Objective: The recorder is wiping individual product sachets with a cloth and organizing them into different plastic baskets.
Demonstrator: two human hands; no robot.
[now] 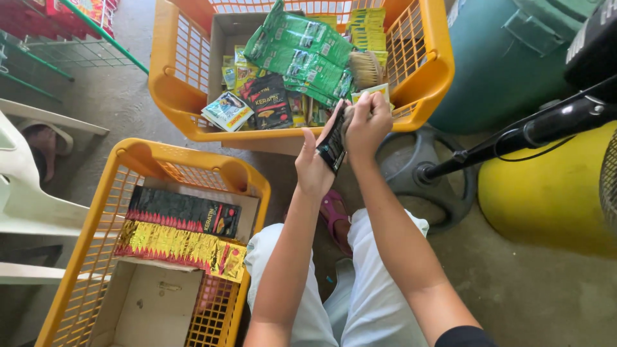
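Note:
My left hand [313, 166] holds a small black sachet [333, 146] upright in front of me. My right hand [367, 122] is closed around a brush or cloth at the sachet's top edge; what it grips is mostly hidden by the fingers. Both hands hover just in front of the far yellow basket [168, 90], which holds green sachet strips [301, 53], a black sachet [270, 101], a pale sachet [227, 110] and a bristle brush [365, 68]. My legs in white trousers [360, 302] are below.
A near yellow basket [138, 157] at left holds black sachet strips [183, 212], gold sachet strips [180, 247] and a cardboard liner [154, 305]. A fan stand with round base [418, 170] is right of my hands, beside a yellow drum [546, 193] and a teal drum [501, 58]. White plastic chair [26, 193] at left.

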